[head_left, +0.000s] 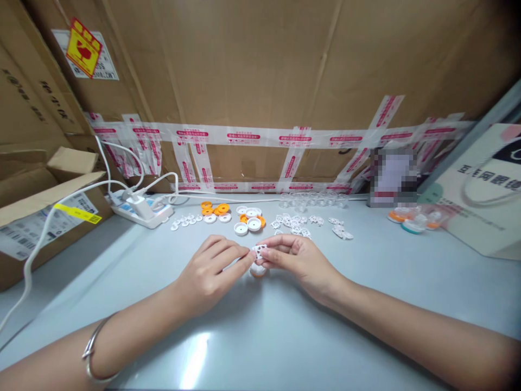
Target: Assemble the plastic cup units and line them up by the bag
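Note:
A small white openwork plastic piece [260, 251] is held between both hands near the middle of the table. My left hand [217, 269] has its fingertips pressed to the piece's left side. On the right side, my right hand [299, 260] pinches it between thumb and fingers. Just below the piece stands a round white and orange part [258, 271], partly covered by the fingers. Behind the hands lie white rings [254, 224], orange rings [222, 209], and several white openwork pieces [291, 221].
Small white knobs [189, 220] lie left of the rings. Clear round parts [313, 200] line the back. A power strip [142, 213] with cables is at the left, beside an open carton [49, 217]. Colored-base assemblies [414, 224] and a paper bag [480, 195] are at the right.

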Action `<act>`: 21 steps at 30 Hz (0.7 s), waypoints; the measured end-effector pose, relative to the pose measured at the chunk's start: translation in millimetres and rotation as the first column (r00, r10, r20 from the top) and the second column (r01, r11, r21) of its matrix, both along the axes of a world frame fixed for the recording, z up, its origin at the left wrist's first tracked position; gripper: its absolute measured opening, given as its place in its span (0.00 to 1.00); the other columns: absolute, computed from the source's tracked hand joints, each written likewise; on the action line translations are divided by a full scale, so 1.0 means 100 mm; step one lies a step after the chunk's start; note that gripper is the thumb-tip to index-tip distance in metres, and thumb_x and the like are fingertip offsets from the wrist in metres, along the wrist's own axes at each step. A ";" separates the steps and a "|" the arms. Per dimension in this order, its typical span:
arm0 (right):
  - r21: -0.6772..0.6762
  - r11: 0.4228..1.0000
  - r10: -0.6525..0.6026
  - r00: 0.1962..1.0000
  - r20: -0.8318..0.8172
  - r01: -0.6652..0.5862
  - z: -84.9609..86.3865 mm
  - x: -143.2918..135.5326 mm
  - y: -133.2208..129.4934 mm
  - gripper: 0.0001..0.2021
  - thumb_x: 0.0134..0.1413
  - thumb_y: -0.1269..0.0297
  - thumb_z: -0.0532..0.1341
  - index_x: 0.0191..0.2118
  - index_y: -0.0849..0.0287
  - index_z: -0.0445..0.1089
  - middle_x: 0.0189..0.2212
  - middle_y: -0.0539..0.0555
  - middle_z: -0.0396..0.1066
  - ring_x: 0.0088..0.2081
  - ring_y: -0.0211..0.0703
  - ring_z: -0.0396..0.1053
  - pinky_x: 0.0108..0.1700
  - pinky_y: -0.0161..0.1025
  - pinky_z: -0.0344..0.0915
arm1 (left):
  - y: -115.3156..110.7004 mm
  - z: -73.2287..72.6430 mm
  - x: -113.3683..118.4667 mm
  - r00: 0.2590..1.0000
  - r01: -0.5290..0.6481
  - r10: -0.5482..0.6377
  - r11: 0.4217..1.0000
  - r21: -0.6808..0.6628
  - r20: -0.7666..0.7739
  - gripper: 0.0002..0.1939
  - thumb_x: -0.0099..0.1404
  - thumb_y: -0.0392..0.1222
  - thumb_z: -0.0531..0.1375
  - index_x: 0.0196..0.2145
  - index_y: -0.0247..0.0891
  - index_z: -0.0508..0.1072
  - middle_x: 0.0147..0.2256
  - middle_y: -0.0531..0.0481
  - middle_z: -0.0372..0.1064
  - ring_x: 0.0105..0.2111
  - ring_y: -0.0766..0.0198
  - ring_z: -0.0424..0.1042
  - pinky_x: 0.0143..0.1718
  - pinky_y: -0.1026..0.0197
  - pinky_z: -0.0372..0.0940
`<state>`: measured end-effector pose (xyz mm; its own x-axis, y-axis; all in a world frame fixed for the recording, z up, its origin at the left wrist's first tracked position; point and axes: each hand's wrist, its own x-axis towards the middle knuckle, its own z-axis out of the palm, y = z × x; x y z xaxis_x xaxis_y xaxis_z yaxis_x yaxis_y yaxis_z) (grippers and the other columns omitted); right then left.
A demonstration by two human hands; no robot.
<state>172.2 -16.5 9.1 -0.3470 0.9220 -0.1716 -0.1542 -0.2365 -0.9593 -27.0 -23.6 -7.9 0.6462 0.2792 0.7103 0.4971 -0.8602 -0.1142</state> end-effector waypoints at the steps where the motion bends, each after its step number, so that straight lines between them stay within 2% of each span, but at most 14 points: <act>1: 0.014 1.000 0.001 1.000 0.011 -0.001 0.00 0.00 0.00 0.14 0.36 0.62 0.70 0.32 0.62 0.72 0.26 0.51 0.74 0.29 0.36 0.72 0.38 0.37 0.69 | 0.00 0.00 0.00 1.000 0.005 -0.005 1.000 -0.004 -0.001 0.12 0.62 0.29 0.55 0.44 0.33 0.68 0.36 0.44 0.72 0.36 0.61 0.68 0.37 0.57 0.60; 3: 0.040 0.999 0.013 1.000 0.029 -0.014 0.00 0.00 0.01 0.14 0.37 0.61 0.69 0.32 0.62 0.72 0.25 0.51 0.74 0.28 0.36 0.72 0.38 0.37 0.68 | 0.00 0.00 0.02 1.000 0.012 -0.012 1.000 -0.024 0.018 0.12 0.61 0.29 0.56 0.44 0.34 0.68 0.36 0.45 0.73 0.35 0.63 0.70 0.37 0.58 0.60; 5: 0.084 0.996 0.033 0.999 0.042 -0.037 -0.02 0.00 0.01 0.13 0.39 0.61 0.68 0.33 0.61 0.71 0.26 0.50 0.73 0.29 0.35 0.71 0.39 0.37 0.67 | 0.00 0.00 0.04 0.994 0.008 0.001 0.996 -0.088 0.105 0.11 0.60 0.31 0.58 0.42 0.35 0.69 0.34 0.48 0.74 0.33 0.66 0.71 0.37 0.61 0.60; 7: 0.154 0.986 0.051 0.997 0.060 -0.059 -0.02 0.00 0.01 0.11 0.42 0.61 0.66 0.34 0.60 0.71 0.29 0.50 0.73 0.31 0.35 0.71 0.40 0.37 0.66 | 0.00 0.01 0.07 0.974 -0.008 0.067 0.965 -0.261 0.216 0.09 0.59 0.35 0.60 0.39 0.36 0.69 0.32 0.51 0.74 0.31 0.67 0.71 0.36 0.63 0.62; 8: 0.195 0.978 0.057 0.996 0.072 -0.070 -0.03 0.01 0.00 0.10 0.43 0.61 0.66 0.34 0.59 0.71 0.31 0.50 0.73 0.33 0.36 0.71 0.41 0.37 0.66 | 0.00 0.02 0.08 0.962 -0.008 0.112 0.924 -0.382 0.251 0.08 0.59 0.37 0.60 0.38 0.36 0.70 0.32 0.51 0.74 0.31 0.67 0.72 0.35 0.64 0.63; 10: 0.262 0.961 0.064 0.993 0.102 -0.089 -0.03 0.01 0.00 0.09 0.46 0.61 0.64 0.34 0.57 0.71 0.32 0.50 0.73 0.36 0.37 0.70 0.42 0.37 0.65 | 0.00 0.04 0.11 0.953 0.008 0.177 0.793 -0.609 0.244 0.05 0.60 0.39 0.59 0.35 0.37 0.71 0.30 0.52 0.74 0.30 0.68 0.72 0.31 0.67 0.64; 12: 0.311 0.947 0.047 0.991 0.128 -0.085 -0.03 0.01 -0.01 0.08 0.47 0.61 0.63 0.34 0.56 0.71 0.33 0.51 0.72 0.37 0.38 0.70 0.42 0.37 0.65 | 0.00 0.05 0.12 0.959 0.035 0.181 0.684 -0.729 0.216 0.05 0.61 0.40 0.58 0.32 0.37 0.73 0.28 0.53 0.74 0.27 0.69 0.71 0.28 0.69 0.64; 13: 0.326 0.942 0.035 0.990 0.140 -0.080 -0.03 0.01 -0.01 0.08 0.47 0.61 0.63 0.34 0.56 0.71 0.33 0.51 0.71 0.36 0.38 0.70 0.41 0.37 0.65 | -0.01 0.06 0.13 0.962 0.047 0.171 0.662 -0.748 0.212 0.06 0.62 0.41 0.57 0.31 0.38 0.73 0.27 0.54 0.74 0.26 0.69 0.71 0.27 0.69 0.64; 15: 0.328 0.941 0.040 0.987 0.153 -0.088 -0.04 0.00 -0.02 0.08 0.46 0.61 0.63 0.34 0.57 0.71 0.32 0.50 0.70 0.34 0.37 0.69 0.40 0.37 0.65 | -0.02 0.06 0.13 0.963 0.056 0.155 0.686 -0.726 0.220 0.06 0.61 0.40 0.58 0.31 0.38 0.74 0.27 0.54 0.74 0.26 0.69 0.71 0.28 0.69 0.63; 19: 0.251 0.957 0.108 0.982 0.157 -0.146 -0.06 -0.02 -0.02 0.09 0.47 0.60 0.63 0.34 0.58 0.71 0.30 0.50 0.72 0.32 0.37 0.69 0.39 0.38 0.65 | -0.04 0.04 0.11 0.967 0.044 0.108 0.823 -0.567 0.232 0.04 0.61 0.36 0.58 0.34 0.39 0.73 0.29 0.53 0.74 0.27 0.68 0.71 0.32 0.66 0.63; 21: 0.258 0.957 0.086 0.980 0.179 -0.131 -0.04 0.01 0.04 0.10 0.46 0.60 0.64 0.35 0.58 0.72 0.31 0.51 0.72 0.34 0.38 0.69 0.40 0.38 0.65 | -0.03 0.02 0.09 0.968 0.037 0.098 0.855 -0.517 0.231 0.04 0.62 0.36 0.57 0.34 0.38 0.73 0.28 0.52 0.74 0.27 0.68 0.70 0.33 0.65 0.63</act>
